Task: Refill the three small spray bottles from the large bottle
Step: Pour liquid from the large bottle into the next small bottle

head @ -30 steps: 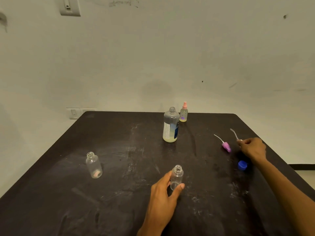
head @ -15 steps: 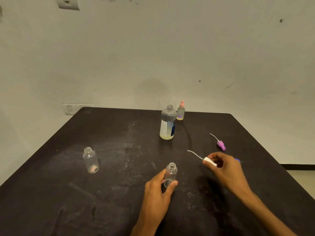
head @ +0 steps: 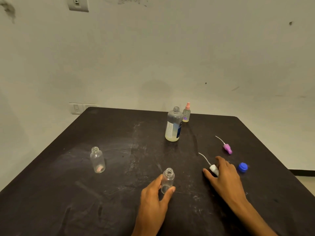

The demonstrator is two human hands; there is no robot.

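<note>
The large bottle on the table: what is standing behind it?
Behind the large bottle, slightly to its right, stands a small spray bottle with a pink spray top, near the table's far edge. The large bottle hides part of its left side.

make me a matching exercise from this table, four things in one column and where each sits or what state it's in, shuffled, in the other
Things:
1. large bottle
2. white sprayer head
3. purple sprayer head
4. pink-capped spray bottle

Places or states:
A. lying loose on the table, right of the large bottle
B. standing uncapped, a little liquid at the bottom
C. under the right hand's fingers
D. standing at the far edge, sprayer on

Pairs: 1-B, 2-C, 3-A, 4-D
</note>
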